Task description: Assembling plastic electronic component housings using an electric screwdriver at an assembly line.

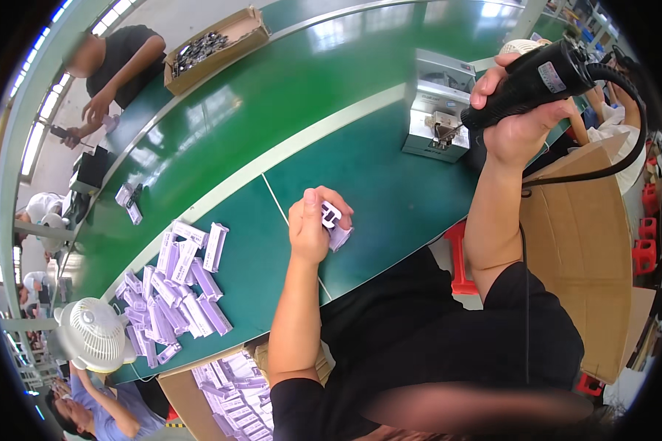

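My left hand (310, 228) is closed around a small pale-purple plastic housing (340, 238), its white end facing up between thumb and fingers. It hovers over the green tabletop, and the fingers hide part of the housing. In my right hand (518, 132) is a black electric screwdriver (526, 82), held nearly level and pointing left. Its thin bit reaches the front of a grey metal screw feeder (423, 132); whether the bit touches a screw is too small to tell. Left of my left hand lies a loose pile of similar purple housings (171, 298).
A cardboard box of purple housings (235, 397) stands below the table edge. A white fan (95, 334) is at the left. The screwdriver's black cable (632, 158) loops down past a large cardboard box (577, 257). Across the green belt (331, 59), a person works beside a carton (235, 29).
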{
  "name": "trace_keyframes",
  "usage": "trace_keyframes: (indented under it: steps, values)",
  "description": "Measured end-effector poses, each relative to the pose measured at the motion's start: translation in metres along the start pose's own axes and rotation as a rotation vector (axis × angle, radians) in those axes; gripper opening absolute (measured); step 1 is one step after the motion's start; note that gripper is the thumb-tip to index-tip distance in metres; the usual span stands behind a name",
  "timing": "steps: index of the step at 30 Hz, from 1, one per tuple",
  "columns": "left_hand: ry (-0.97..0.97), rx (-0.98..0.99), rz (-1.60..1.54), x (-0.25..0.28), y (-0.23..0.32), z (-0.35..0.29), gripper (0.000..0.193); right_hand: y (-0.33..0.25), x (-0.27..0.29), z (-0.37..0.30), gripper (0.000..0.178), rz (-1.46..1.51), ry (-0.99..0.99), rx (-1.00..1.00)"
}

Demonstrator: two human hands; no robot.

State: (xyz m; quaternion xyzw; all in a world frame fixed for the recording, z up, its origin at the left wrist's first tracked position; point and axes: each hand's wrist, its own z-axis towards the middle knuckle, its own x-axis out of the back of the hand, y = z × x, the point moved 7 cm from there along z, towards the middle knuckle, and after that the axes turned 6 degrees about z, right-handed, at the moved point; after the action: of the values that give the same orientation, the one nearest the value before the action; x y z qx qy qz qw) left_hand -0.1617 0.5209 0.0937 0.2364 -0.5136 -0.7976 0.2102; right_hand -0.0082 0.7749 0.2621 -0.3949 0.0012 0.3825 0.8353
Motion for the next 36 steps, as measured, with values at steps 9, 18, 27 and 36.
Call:
trace_keyframes:
  steps: [9,18,27,36]
  values:
    - [0.029,0.059,0.079,0.000,-0.001,0.002,0.072,-0.012,-0.031,-0.001,0.113,-0.032,-0.048,-0.110]
    - [0.061,0.132,0.084,0.000,-0.004,0.002,0.076,-0.078,-0.123,0.001,0.093,0.733,-0.163,-0.100]
    - [0.075,0.133,0.056,0.000,-0.004,0.001,0.073,-0.068,-0.178,-0.010,0.110,0.756,-0.318,-0.216]
    - [0.080,0.082,0.057,0.004,-0.012,-0.005,0.076,-0.037,-0.200,-0.049,0.113,0.361,-0.534,-0.357]
